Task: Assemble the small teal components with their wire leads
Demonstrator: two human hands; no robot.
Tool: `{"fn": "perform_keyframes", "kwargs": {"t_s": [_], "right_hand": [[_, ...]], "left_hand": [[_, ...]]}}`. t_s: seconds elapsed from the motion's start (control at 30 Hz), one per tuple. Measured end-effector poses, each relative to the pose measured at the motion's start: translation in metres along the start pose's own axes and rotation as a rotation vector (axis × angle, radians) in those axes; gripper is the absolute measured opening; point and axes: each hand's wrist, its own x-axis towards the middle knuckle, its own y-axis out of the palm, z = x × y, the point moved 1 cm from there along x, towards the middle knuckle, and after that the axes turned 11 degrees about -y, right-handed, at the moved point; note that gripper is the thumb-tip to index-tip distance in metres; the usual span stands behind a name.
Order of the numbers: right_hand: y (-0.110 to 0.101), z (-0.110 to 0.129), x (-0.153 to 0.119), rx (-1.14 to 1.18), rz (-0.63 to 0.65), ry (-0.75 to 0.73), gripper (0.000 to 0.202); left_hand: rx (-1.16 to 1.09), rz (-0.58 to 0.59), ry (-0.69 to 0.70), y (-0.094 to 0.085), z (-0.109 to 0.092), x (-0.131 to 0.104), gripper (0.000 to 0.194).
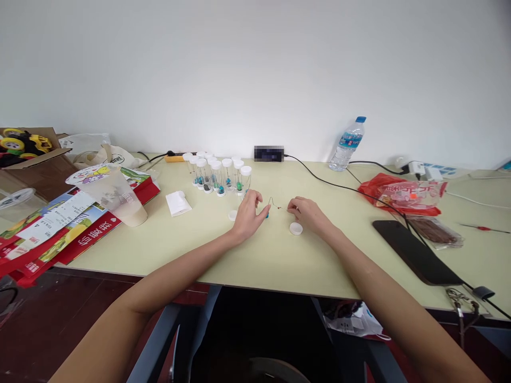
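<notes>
My left hand (248, 217) is over the table with its thumb and fingers apart. A small blue piece (267, 215) shows beside the thumb tip, partly hidden. A thin dark cord or wire (272, 202) bends up from there and runs toward the right. Close to its far end, my right hand (306, 213) has its fingertips pressed together; what is between them, if anything, is too small to make out. Below the right fingers lies a round white cap (296, 229). Another white cap (232, 215) sits left of my left hand.
Several clear tubes with white caps (216, 178) stand behind my left hand. White tissue (178, 203) and a plastic drink cup (115, 197) are left. A water bottle (348, 143), red plastic bag (403, 192) and black phone (415, 251) lie right. A cable (331, 183) crosses the table.
</notes>
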Motion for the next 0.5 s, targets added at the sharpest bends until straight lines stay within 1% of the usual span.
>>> {"fn": "perform_keyframes", "kwargs": {"t_s": [0.1, 0.2, 0.27, 0.33, 0.4, 0.5], "right_hand": [[-0.003, 0.001, -0.001, 0.021, -0.074, 0.011, 0.016], [-0.006, 0.002, -0.001, 0.033, -0.142, 0.034, 0.016], [-0.008, 0.003, -0.001, 0.034, -0.174, 0.043, 0.016], [-0.01, 0.005, -0.001, 0.034, -0.203, 0.042, 0.016], [-0.011, 0.007, -0.002, 0.045, -0.228, 0.036, 0.016], [-0.011, 0.009, -0.002, 0.091, -0.259, 0.025, 0.016]], "left_hand": [[-0.118, 0.02, -0.107, 0.005, 0.003, -0.002, 0.024], [-0.174, 0.06, -0.216, 0.013, 0.009, -0.005, 0.033], [-0.16, 0.145, -0.275, 0.017, 0.016, -0.005, 0.039], [-0.126, 0.243, -0.305, 0.02, 0.023, -0.003, 0.042], [-0.116, 0.302, -0.305, 0.022, 0.029, -0.001, 0.04], [-0.165, 0.338, -0.308, 0.024, 0.035, 0.004, 0.027]]}}
